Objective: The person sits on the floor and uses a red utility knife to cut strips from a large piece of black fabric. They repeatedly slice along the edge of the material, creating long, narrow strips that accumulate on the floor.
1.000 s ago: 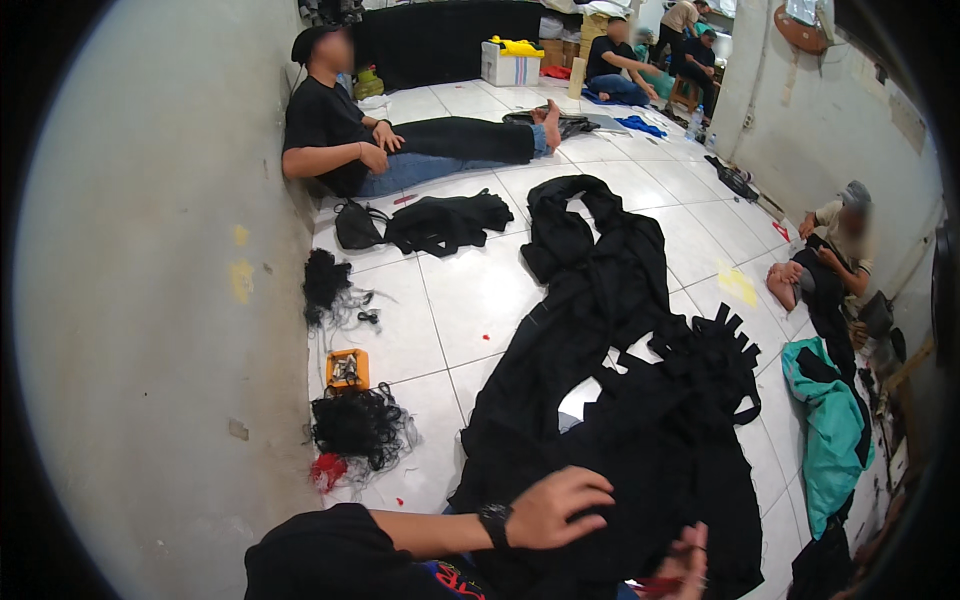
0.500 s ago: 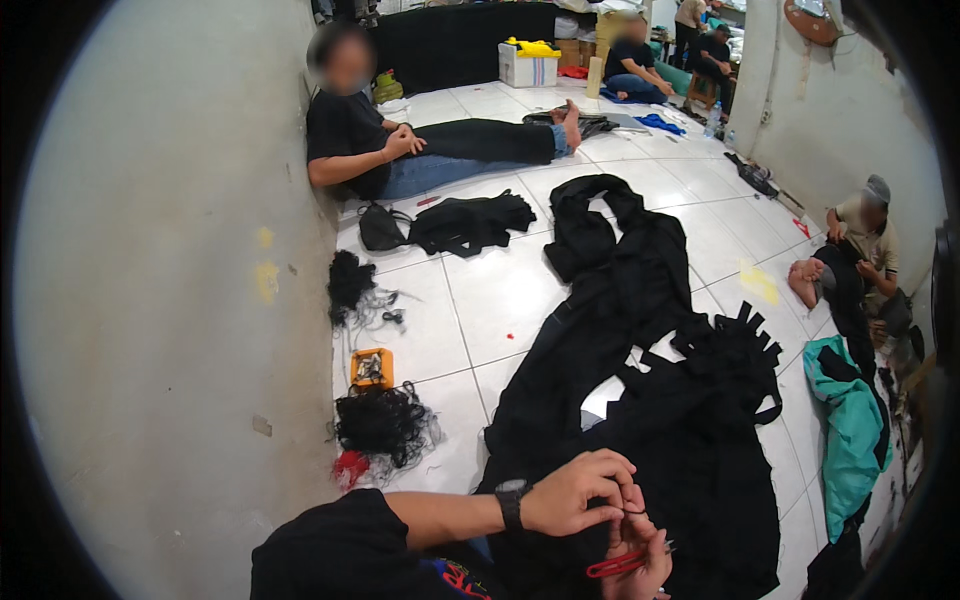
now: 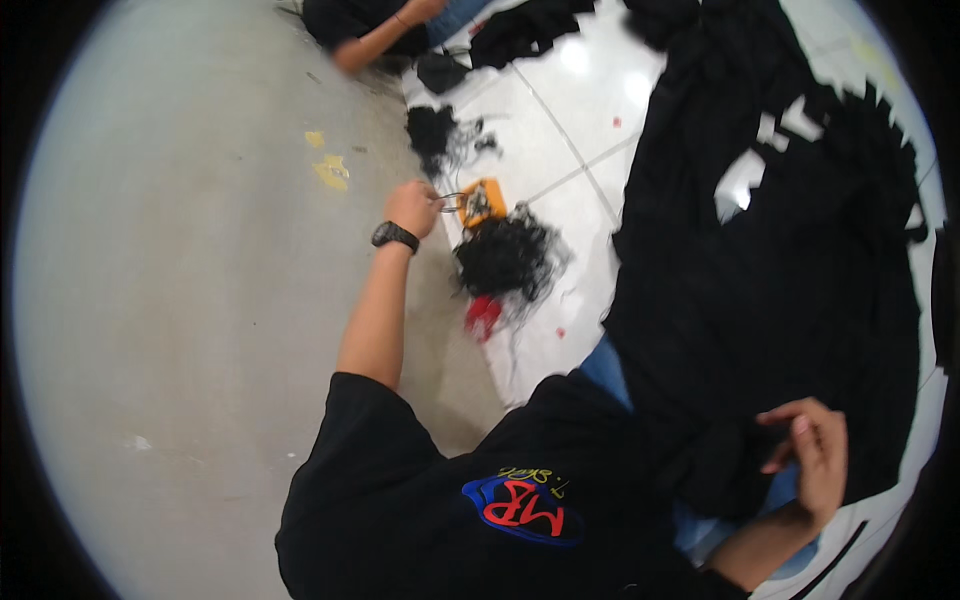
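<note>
Though white, floor (image 3: 600,90) (black cloth (image 3: 780,300) atop)

One left hand (image 3: 412,208), one right hand (image 3: 822,462), one black wristwatch (image 3: 395,237), one orange tray (image 3: 497,195), two tangles of black thread (image 3: 505,258), one red tangle (image 3: 482,317), one large spread of black cloth (image 3: 740,330), one other person's bent arm (image 3: 376,42).

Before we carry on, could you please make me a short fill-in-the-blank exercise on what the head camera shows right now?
1. The watch is worn on the ____ wrist.
2. The box beside the left hand is ____ in colour.
3. At the lower edge of the tangle nearest the box, the small clump is ____.
4. In the picture, the large black cloth lies to the ____ of that tangle.

Missing words: left; orange; red; right.
</note>
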`<state>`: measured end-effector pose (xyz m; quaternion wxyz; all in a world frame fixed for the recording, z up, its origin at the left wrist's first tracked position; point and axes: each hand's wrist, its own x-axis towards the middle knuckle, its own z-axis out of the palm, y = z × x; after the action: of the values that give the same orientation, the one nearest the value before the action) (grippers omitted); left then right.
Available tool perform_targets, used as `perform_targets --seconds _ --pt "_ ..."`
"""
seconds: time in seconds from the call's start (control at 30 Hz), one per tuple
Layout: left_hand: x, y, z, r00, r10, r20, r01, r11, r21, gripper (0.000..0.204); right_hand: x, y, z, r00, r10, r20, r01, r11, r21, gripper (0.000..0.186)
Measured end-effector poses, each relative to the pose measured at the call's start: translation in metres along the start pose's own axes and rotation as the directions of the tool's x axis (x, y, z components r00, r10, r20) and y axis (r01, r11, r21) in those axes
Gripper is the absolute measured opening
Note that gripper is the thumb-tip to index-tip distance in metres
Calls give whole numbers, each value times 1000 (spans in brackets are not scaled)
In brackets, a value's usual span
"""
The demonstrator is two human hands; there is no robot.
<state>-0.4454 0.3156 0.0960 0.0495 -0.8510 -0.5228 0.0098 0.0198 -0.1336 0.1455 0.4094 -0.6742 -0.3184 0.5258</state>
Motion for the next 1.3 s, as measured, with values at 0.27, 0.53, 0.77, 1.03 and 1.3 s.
perform_targets --seconds 0.27,0.53,0.77,1.03,1.3 --pt "-19 -62 30 882 -166 441 34 956 293 16 -15 91 -43 911 104 -399 -196 961 -197 34" --pt "-16 -79 53 907 18 420 -139 956 258 24 -36 120 -73 902 115 -416 -186 973 -134 41" --pt "4 -54 34 804 -155 574 5 967 254 29 -39 122 -72 894 107 -435 -170 979 -110 43" --pt "-2 -48 44 932 -3 363 -12 999 40 19 -49 124 -77 868 96 -488 -193 969 -152 43" --pt "-100 102 75 358 167 919 -135 983 -126 37 -69 146 -82 867 131 -481 -251 949 -193 48"
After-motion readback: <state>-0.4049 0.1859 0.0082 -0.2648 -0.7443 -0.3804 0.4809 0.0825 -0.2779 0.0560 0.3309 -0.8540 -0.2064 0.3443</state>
